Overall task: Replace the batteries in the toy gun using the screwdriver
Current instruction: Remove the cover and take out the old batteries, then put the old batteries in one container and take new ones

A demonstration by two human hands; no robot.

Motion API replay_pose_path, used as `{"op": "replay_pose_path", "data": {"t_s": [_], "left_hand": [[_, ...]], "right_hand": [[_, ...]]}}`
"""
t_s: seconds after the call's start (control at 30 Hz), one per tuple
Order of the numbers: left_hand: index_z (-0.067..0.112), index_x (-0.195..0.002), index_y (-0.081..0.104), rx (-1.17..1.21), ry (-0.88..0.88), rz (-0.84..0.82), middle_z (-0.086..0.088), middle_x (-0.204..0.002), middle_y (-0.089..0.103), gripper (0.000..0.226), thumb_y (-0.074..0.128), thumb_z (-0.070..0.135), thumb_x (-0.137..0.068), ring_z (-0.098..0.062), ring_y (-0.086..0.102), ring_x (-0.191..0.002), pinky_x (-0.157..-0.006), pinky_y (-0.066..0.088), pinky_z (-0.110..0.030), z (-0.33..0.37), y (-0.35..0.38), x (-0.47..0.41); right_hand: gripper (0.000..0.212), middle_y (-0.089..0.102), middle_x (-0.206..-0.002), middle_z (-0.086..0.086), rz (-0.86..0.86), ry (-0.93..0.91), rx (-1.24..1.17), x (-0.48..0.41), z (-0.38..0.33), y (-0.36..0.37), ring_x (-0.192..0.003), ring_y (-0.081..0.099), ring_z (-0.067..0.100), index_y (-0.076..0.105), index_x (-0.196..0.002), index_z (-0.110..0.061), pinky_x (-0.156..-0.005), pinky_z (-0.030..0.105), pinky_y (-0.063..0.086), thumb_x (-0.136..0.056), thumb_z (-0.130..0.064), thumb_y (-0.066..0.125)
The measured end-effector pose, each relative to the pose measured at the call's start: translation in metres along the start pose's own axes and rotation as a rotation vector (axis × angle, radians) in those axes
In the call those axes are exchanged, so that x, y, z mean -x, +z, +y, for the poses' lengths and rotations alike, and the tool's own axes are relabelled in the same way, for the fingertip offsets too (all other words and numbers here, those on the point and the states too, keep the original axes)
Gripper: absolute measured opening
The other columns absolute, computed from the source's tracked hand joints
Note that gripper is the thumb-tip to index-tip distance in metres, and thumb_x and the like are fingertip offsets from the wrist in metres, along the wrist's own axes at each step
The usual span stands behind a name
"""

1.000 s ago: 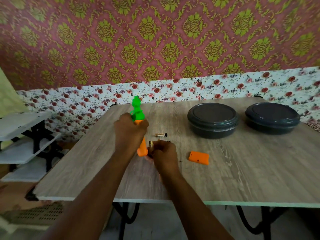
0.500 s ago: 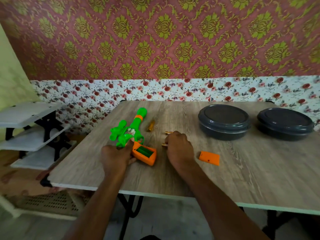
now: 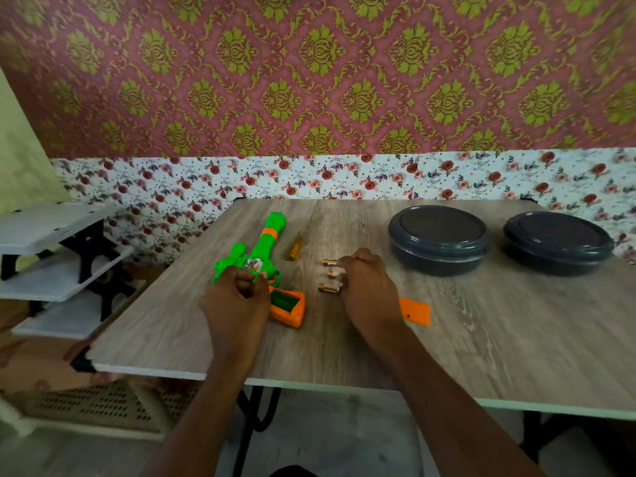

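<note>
The left hand (image 3: 237, 297) clenches its fingers round the middle of the one green-and-orange plastic toy gun (image 3: 268, 235). It lies on the wood-grain counter (image 3: 481, 339), left side, with the open orange grip nearest and the barrel pointing far, slightly right. The right hand (image 3: 368, 287) curls against three small gold batteries (image 3: 328, 288); grasp unclear. One flat orange cover (image 3: 416, 310) lies right. Farther: one amber-handled screwdriver (image 3: 295, 248), two dark round lidded tubs (image 3: 438, 235) (image 3: 557, 239).

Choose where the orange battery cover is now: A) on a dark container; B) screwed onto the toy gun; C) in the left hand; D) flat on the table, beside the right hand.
D: the orange cover lies flat on the table by the right hand; the compartment of the toy gun is open.
</note>
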State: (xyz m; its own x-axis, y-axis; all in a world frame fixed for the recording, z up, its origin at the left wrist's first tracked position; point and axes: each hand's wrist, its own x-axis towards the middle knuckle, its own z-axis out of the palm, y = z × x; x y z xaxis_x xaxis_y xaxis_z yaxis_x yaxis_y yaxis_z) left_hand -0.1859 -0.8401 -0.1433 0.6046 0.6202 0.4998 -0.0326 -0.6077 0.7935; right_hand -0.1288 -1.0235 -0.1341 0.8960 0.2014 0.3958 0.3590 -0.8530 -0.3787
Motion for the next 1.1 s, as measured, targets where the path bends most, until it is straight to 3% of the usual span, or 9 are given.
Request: {"op": "replay_pose_path", "data": {"t_s": [0.17,0.3,0.4,0.47,0.63,0.8,0.9,1.0,1.1], "left_hand": [[0.018,-0.094,0.079,0.18,0.195,-0.237,0.011,-0.084,0.075,0.012,0.074,0.011,-0.086,0.002,0.071,-0.08,-0.077,0.055,-0.012,0.033,0.047,0.01],[0.016,-0.106,0.079,0.169,0.334,-0.415,0.005,-0.1,0.078,0.019,0.072,0.017,-0.087,0.0,0.07,-0.085,-0.079,0.055,-0.011,0.066,0.096,0.015],[0.013,-0.114,0.076,0.195,0.331,-0.499,0.003,-0.108,0.076,0.026,0.074,0.021,-0.089,-0.001,0.067,-0.092,-0.074,0.045,0.002,0.092,0.129,0.018],[0.013,-0.116,0.074,0.212,0.31,-0.537,0.002,-0.109,0.075,0.028,0.075,0.024,-0.089,-0.003,0.068,-0.095,-0.072,0.044,0.002,0.103,0.149,0.016],[0.015,-0.122,0.069,0.258,0.22,-0.59,0.004,-0.113,0.073,0.036,0.076,0.028,-0.09,0.0,0.064,-0.094,-0.071,0.046,0.002,0.11,0.184,0.011],[0.02,-0.135,0.057,0.453,0.056,-0.536,0.012,-0.122,0.063,0.055,0.076,0.04,-0.088,-0.006,0.063,-0.109,-0.086,0.052,-0.014,0.105,0.191,0.016],[0.025,-0.144,0.048,0.58,-0.079,-0.615,0.009,-0.138,0.058,0.081,0.081,0.055,-0.076,-0.011,0.06,-0.121,-0.099,0.055,-0.034,0.102,0.19,0.019],[0.039,-0.15,0.034,0.834,-0.273,-0.762,0.003,-0.146,0.053,0.105,0.088,0.057,-0.063,-0.021,0.061,-0.125,-0.094,0.059,-0.048,0.107,0.184,0.018],[0.056,-0.151,0.018,1.062,-0.403,-0.857,0.002,-0.124,0.069,0.104,0.085,0.033,-0.075,-0.032,0.065,-0.119,-0.082,0.06,-0.058,0.112,0.179,0.017]], "right_hand": [[0.033,0.063,-0.124,0.013,0.22,0.008,-0.098,-0.011,0.046,-0.036,-0.118,0.059,0.03,0.07,-0.125,-0.005,-0.103,0.038,0.049,-0.092,-0.005,0.068],[0.039,0.065,-0.123,0.015,0.243,0.05,-0.007,-0.025,0.094,-0.058,-0.119,0.059,0.039,0.072,-0.121,-0.007,-0.101,0.054,0.05,-0.083,-0.011,0.076],[0.054,0.052,-0.149,0.008,0.125,0.101,0.105,-0.031,0.128,-0.069,-0.142,0.043,0.032,0.061,-0.139,-0.02,-0.117,0.055,0.031,-0.087,-0.025,0.076],[0.059,0.044,-0.157,0.003,0.069,0.094,0.165,-0.03,0.147,-0.067,-0.149,0.034,0.027,0.056,-0.144,-0.027,-0.119,0.053,0.021,-0.089,-0.032,0.075],[0.055,0.051,-0.152,0.01,0.102,0.044,0.211,-0.029,0.163,-0.057,-0.143,0.043,0.031,0.056,-0.144,-0.014,-0.118,0.051,0.025,-0.09,-0.011,0.067],[0.064,0.058,-0.142,0.022,0.334,0.054,0.162,-0.028,0.157,-0.053,-0.134,0.053,0.042,0.057,-0.14,-0.001,-0.11,0.061,0.036,-0.078,0.005,0.073],[0.051,0.059,-0.139,0.02,0.459,-0.011,0.039,-0.026,0.16,-0.046,-0.127,0.056,0.043,0.057,-0.139,-0.005,-0.105,0.061,0.044,-0.089,-0.003,0.069],[0.042,0.058,-0.14,0.012,0.471,-0.038,-0.144,-0.024,0.159,-0.045,-0.124,0.056,0.035,0.054,-0.142,-0.01,-0.102,0.052,0.048,-0.101,-0.015,0.06],[0.036,0.064,-0.126,0.011,0.537,-0.148,-0.25,-0.022,0.151,-0.051,-0.111,0.062,0.024,0.059,-0.134,-0.005,-0.095,0.034,0.051,-0.099,-0.016,0.061]]}}
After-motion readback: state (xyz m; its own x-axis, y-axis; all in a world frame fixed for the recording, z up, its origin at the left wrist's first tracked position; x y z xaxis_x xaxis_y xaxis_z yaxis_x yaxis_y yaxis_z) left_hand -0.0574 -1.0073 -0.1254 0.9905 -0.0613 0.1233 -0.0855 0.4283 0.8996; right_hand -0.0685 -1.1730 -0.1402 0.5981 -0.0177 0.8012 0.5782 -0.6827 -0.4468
